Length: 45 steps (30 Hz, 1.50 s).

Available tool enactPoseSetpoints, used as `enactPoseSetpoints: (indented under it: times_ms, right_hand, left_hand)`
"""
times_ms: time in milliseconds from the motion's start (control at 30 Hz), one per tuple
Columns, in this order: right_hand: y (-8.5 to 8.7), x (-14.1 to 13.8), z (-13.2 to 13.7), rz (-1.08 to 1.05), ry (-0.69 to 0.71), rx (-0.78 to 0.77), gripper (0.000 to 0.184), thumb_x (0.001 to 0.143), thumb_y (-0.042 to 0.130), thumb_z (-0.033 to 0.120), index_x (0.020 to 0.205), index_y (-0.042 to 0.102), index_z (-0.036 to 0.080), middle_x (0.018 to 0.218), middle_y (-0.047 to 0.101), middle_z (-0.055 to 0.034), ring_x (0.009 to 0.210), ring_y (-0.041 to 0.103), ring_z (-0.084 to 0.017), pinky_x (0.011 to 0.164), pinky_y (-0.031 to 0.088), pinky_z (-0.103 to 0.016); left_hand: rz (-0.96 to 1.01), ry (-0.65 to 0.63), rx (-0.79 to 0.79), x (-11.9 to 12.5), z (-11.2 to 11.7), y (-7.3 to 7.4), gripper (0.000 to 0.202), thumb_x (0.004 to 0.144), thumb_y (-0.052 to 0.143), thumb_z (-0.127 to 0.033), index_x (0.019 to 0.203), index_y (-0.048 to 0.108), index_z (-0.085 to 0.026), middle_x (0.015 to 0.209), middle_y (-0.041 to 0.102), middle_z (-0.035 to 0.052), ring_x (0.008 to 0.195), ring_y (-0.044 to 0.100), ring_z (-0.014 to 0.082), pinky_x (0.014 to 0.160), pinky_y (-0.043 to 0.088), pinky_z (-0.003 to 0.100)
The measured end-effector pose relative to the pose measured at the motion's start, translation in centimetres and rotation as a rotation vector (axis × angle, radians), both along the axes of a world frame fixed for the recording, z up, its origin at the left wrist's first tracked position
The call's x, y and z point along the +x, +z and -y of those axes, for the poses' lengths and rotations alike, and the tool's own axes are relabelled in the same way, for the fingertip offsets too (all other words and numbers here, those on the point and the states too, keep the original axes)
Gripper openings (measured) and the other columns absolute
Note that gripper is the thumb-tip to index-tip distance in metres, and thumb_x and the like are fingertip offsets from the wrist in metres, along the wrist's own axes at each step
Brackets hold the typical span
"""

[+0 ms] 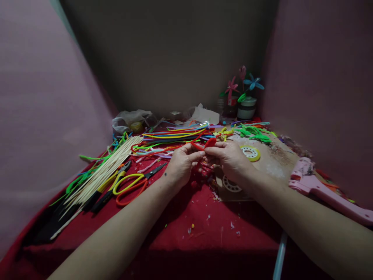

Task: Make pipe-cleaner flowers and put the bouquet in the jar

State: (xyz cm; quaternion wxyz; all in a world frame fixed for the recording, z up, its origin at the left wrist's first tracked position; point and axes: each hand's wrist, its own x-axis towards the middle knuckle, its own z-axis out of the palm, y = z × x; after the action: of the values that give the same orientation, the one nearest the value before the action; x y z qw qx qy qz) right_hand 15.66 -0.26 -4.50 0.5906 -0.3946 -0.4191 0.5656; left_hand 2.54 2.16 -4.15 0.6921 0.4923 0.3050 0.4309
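Between my two hands is a red pipe cleaner (210,144), bent into loops and held above the middle of the table. My left hand (183,161) pinches its left part with thumb and fingers. On the other side my right hand (229,156) grips it, the fingertips of both hands nearly meeting. A bundle of colourful pipe cleaners (175,135) lies just behind my hands. Scissors (132,186) with yellow and orange handles rest left of my left wrist, beside yellow-and-black pliers (109,186). Part of a pale tape ring (231,184) shows under my right hand.
Wooden sticks (99,175) lie at the left. A yellow tape roll (250,153) and green pipe cleaner pieces (253,133) sit on cardboard (276,167). A pink glue gun (317,184) lies right. Pipe cleaner flowers (253,82) stand in a jar (247,109) behind. Scraps dot the red cloth (175,233).
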Motion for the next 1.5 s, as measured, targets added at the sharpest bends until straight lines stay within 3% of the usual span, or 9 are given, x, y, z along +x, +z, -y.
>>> enactPoseSetpoints:
  times_ms: [400, 633, 700, 800, 900, 1000, 1133, 1333, 1500]
  right_hand:
    - [-0.2, -0.2, 0.1, 0.059, -0.09, 0.031, 0.012, 0.062, 0.063, 0.019, 0.055, 0.055, 0.013, 0.047, 0.053, 0.0021, 0.041, 0.045, -0.008, 0.041, 0.03, -0.022]
    - [-0.9, -0.5, -0.4, -0.092, -0.084, -0.004, 0.02, 0.056, 0.063, 0.013, 0.048, 0.046, 0.016, 0.041, 0.04, 0.0073, 0.039, 0.033, -0.005, 0.039, 0.023, -0.02]
    - [-0.8, -0.5, -0.5, -0.106, -0.085, -0.003, 0.019, 0.056, 0.064, 0.013, 0.049, 0.047, 0.016, 0.041, 0.042, 0.0068, 0.039, 0.034, -0.005, 0.038, 0.023, -0.02]
    - [-0.2, -0.4, -0.3, -0.099, -0.039, -0.003, 0.013, 0.058, 0.066, 0.018, 0.056, 0.053, 0.014, 0.045, 0.048, 0.0045, 0.038, 0.038, -0.005, 0.038, 0.026, -0.02]
    - [0.4, -0.5, 0.2, -0.084, 0.003, 0.018, 0.013, 0.06, 0.066, 0.022, 0.063, 0.058, 0.014, 0.051, 0.053, 0.0026, 0.041, 0.043, -0.007, 0.042, 0.033, -0.021]
    - [0.8, -0.7, 0.7, 0.007, -0.019, 0.099, 0.012, 0.062, 0.065, 0.024, 0.064, 0.059, 0.014, 0.055, 0.055, 0.0019, 0.046, 0.046, -0.008, 0.047, 0.037, -0.022]
    - [1.1, -0.8, 0.9, 0.136, -0.097, 0.218, 0.009, 0.066, 0.061, 0.023, 0.064, 0.06, 0.015, 0.059, 0.055, 0.0029, 0.051, 0.044, -0.007, 0.051, 0.037, -0.022]
    - [0.9, -0.6, 0.9, 0.391, -0.21, 0.308, 0.01, 0.07, 0.053, 0.02, 0.066, 0.06, 0.014, 0.062, 0.055, 0.0015, 0.058, 0.045, -0.01, 0.057, 0.038, -0.024]
    - [0.7, -0.7, 0.9, 0.541, -0.284, 0.255, 0.01, 0.068, 0.052, 0.019, 0.062, 0.058, 0.014, 0.06, 0.056, 0.001, 0.057, 0.045, -0.011, 0.057, 0.035, -0.025]
  left_hand:
    - [-0.323, 0.221, 0.391, 0.0, 0.7, 0.6, 0.011, 0.067, 0.064, -0.023, 0.069, 0.06, -0.012, 0.056, 0.057, -0.002, 0.045, 0.045, 0.0069, 0.045, 0.036, 0.02]
    - [-0.706, 0.316, 1.311, -0.3, 0.8, -0.4, 0.015, 0.077, 0.048, -0.014, 0.066, 0.059, -0.015, 0.074, 0.06, 0.0053, 0.07, 0.054, 0.0136, 0.067, 0.042, 0.026]
    - [-0.647, 0.28, 1.188, -0.3, 0.7, -0.2, 0.012, 0.077, 0.048, -0.014, 0.072, 0.059, -0.016, 0.076, 0.06, 0.005, 0.072, 0.055, 0.0137, 0.067, 0.043, 0.026]
    - [-0.395, 0.193, 0.597, -0.6, 0.1, 0.5, 0.008, 0.075, 0.054, -0.018, 0.08, 0.057, -0.015, 0.072, 0.058, 0.0024, 0.063, 0.055, 0.0113, 0.059, 0.045, 0.024]
    - [-0.187, -0.082, 0.093, -1.2, -0.6, 1.2, 0.013, 0.071, 0.06, -0.022, 0.076, 0.057, -0.011, 0.066, 0.057, 0.002, 0.051, 0.052, 0.0093, 0.048, 0.044, 0.022]
    - [-0.148, -0.296, -0.035, -1.8, -1.1, 1.6, 0.016, 0.069, 0.063, -0.023, 0.071, 0.059, -0.008, 0.058, 0.055, 0.0015, 0.044, 0.048, 0.0081, 0.039, 0.039, 0.02]
    - [-0.125, -0.316, -0.108, -2.0, -1.3, 1.5, 0.019, 0.068, 0.067, -0.025, 0.068, 0.056, -0.01, 0.049, 0.045, -0.0036, 0.039, 0.037, 0.0036, 0.034, 0.028, 0.015]
    - [-0.362, -0.161, 0.149, -1.5, -0.3, 1.8, 0.023, 0.076, 0.059, -0.031, 0.063, 0.05, -0.014, 0.045, 0.04, -0.0059, 0.037, 0.03, 0.0031, 0.037, 0.021, 0.017]
    - [-0.918, 0.193, 0.983, -1.0, 0.6, 1.4, 0.014, 0.078, 0.049, -0.021, 0.067, 0.053, -0.014, 0.058, 0.051, -0.0012, 0.05, 0.044, 0.0084, 0.049, 0.032, 0.021]
